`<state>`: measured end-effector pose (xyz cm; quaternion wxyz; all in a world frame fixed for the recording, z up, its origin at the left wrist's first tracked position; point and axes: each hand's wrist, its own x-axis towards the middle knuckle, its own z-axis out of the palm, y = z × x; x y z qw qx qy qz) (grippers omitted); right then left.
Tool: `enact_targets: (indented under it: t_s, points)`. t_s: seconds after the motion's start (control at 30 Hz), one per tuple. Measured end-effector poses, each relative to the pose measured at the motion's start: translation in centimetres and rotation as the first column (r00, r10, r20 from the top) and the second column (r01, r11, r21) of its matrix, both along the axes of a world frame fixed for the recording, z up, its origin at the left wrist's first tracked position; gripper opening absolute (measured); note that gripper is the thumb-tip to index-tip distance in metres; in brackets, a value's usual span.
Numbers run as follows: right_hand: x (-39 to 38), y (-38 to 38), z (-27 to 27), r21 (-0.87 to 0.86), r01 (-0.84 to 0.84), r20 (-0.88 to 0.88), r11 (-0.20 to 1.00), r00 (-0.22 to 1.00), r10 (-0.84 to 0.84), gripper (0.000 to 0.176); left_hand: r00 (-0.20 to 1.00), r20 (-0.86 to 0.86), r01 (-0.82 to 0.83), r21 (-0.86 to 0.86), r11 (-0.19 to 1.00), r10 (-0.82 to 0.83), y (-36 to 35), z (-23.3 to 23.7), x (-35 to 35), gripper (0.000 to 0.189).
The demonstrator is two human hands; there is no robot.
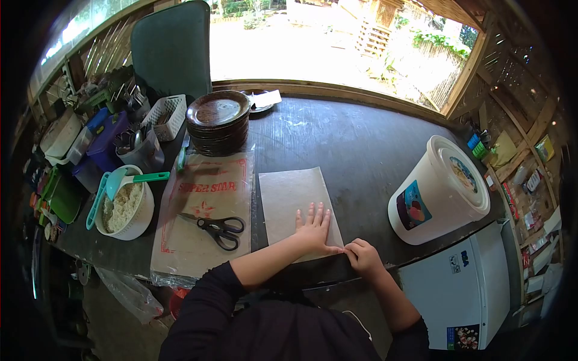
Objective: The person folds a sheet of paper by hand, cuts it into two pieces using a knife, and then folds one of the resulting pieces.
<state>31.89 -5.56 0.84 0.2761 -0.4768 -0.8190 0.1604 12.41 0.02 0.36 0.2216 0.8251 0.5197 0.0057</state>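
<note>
Paper (289,195) lies flat on the table (361,144), its near edge close to the table rim. Left hand (314,228) is on the paper's near right part, palm down, fingers spread open. Right hand (361,256) is at the paper's near right corner, fingers curled and pinching the edge.

Open room: bare table beyond the paper and to its right, as far as the bucket (439,192), well apart. Just left of the paper is a bag (205,180) printed in red "SUPER STAR" with a star. Scissors (220,227) lie on it, blades pointing away from the paper. Plates (218,120) are stacked beyond-left of the paper. Rice bowl (126,210) with a green scoop sits far left.

Bucket label is a picture, its text unreadable. Fridge (463,289) stands right of the paper, its logo too small to read. The table is dark scratched wood. Window (313,42) beyond the paper shows a daylit yard.
</note>
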Motion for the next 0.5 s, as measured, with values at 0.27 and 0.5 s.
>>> enact_targets:
  t_s: [0.27, 0.5]
  points:
    - [-0.6, 1.3, 0.2, 0.005, -0.025, 0.053, 1.0, 0.998, 0.024, 0.007, 0.999, -0.02, 0.029, -0.003, 1.0, -0.029, 0.1, 0.0, -0.1, 0.126]
    - [-1.5, 2.7, 0.1, -0.003, 0.007, 0.079, 1.0, 0.997, -0.007, 0.009, 1.0, -0.016, 0.02, 0.006, 1.0, -0.02, 0.0, -0.2, -0.1, 0.125]
